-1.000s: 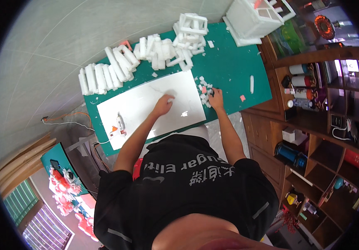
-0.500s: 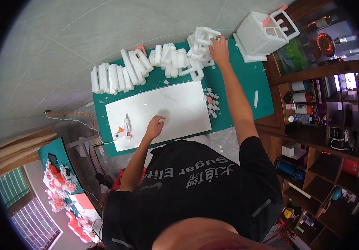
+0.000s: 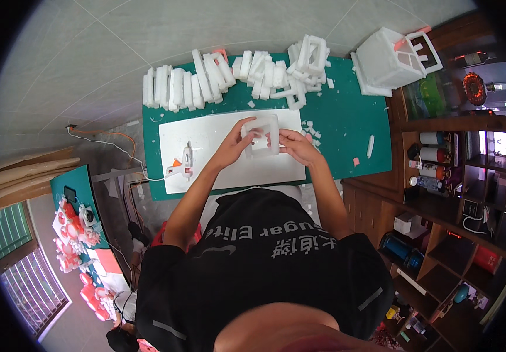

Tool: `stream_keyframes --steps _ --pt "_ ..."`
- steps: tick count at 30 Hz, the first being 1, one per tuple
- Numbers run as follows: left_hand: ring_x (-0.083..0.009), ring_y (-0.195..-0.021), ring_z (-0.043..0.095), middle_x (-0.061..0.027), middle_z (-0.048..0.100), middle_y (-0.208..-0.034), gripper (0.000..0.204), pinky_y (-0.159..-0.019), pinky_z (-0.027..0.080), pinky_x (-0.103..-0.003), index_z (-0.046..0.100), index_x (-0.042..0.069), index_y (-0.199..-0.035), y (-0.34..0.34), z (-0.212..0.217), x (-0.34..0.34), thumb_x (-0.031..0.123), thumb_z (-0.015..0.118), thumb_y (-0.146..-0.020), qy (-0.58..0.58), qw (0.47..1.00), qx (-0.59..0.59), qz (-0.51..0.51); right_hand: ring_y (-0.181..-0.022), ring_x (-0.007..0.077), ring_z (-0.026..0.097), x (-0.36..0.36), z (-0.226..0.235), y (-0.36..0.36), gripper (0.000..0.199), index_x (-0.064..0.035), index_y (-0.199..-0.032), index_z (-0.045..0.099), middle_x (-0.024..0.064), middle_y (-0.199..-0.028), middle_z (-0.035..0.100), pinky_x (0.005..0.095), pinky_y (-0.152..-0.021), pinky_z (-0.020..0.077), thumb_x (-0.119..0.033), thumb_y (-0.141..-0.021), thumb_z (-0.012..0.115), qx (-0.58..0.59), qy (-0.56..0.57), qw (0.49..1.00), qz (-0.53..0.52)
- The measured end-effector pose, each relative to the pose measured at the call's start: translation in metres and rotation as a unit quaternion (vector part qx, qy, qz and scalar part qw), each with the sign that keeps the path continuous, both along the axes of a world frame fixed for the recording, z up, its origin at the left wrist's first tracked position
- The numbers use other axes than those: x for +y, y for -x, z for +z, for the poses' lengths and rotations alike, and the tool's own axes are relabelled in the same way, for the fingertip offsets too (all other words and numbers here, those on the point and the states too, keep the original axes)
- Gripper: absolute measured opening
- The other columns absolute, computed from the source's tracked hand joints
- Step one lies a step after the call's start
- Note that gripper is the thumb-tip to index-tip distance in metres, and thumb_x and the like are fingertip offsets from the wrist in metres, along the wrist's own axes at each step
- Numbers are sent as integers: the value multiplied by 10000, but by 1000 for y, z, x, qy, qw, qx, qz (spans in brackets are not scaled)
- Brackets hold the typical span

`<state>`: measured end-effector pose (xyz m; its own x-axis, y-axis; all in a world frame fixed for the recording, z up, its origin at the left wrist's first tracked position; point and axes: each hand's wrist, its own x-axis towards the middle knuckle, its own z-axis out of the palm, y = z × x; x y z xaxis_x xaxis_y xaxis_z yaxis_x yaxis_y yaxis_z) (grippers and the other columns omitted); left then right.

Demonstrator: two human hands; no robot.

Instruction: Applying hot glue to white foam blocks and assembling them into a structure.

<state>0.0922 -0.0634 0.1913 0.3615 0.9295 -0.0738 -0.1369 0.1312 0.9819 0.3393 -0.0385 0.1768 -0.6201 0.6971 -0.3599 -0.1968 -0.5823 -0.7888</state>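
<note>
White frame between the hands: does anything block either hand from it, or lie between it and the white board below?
Nothing visible does. The left hand and right hand both hold the white frame directly, and nothing shows between it and the white board; the glue gun lies off left.

Frame (image 3: 263,154) btwn hands (image 3: 233,145) — glue gun (image 3: 188,158) L, on board (image 3: 253,174)

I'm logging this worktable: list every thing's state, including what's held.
White frame: gripped between left hand and right hand
White board: flat on green table
Glue gun: lying on board, cord attached
White strips: lined along far edge
Other frames: heaped
Small white pieces: scattered
Pink piece: loose
Lone strip: loose
White box: standing
</note>
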Motion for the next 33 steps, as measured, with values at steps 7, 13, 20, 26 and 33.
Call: stream_keyframes --steps 7,13,20,26,33 --pt "-141 -825 611 -79 621 -936 359 -745 490 -279 436 44 -1279 3 -20 -16 198 543 -972 58 997 37 36 -1098 200 569 -19 16 22 570 -117 -1478 284 103 -1306 507 340 -960 442 -104 -950 498 -46 -60 995 -67" --pt "-181 -842 620 -119 619 -983 430 -735 499 -290 428 42 -1316 1 17 -35 185 585 -941 11 978 190 84 -910 188 586 -34 39 47 574 -77 -1393 423 111 -1258 546 310 -778 509 -130 -857 623 -205 -269 941 -21" --pt "-260 -814 591 -131 569 -926 271 -696 474 -328 591 43 -1165 20 7 -38 106 606 -902 -219 928 296 46 -848 214 602 -42 29 63 448 -44 -1263 510 147 -1092 627 321 -734 511 -127 -846 648 -214 -318 924 1" --pt "-281 -776 573 -137 554 -877 171 -687 464 -340 652 25 -1052 19 11 -35 77 595 -899 -232 924 293 86 -838 240 607 -44 28 64 375 -48 -1191 533 148 -1019 623 340 -781 497 -124 -840 643 -204 -290 935 -29" --pt "-285 -783 598 -147 599 -872 137 -695 477 -337 675 11 -991 16 14 -36 70 600 -892 -226 925 272 138 -844 164 665 -46 30 69 318 -24 -1199 509 100 -966 620 287 -791 505 -30 -884 557 -223 -329 917 -26"
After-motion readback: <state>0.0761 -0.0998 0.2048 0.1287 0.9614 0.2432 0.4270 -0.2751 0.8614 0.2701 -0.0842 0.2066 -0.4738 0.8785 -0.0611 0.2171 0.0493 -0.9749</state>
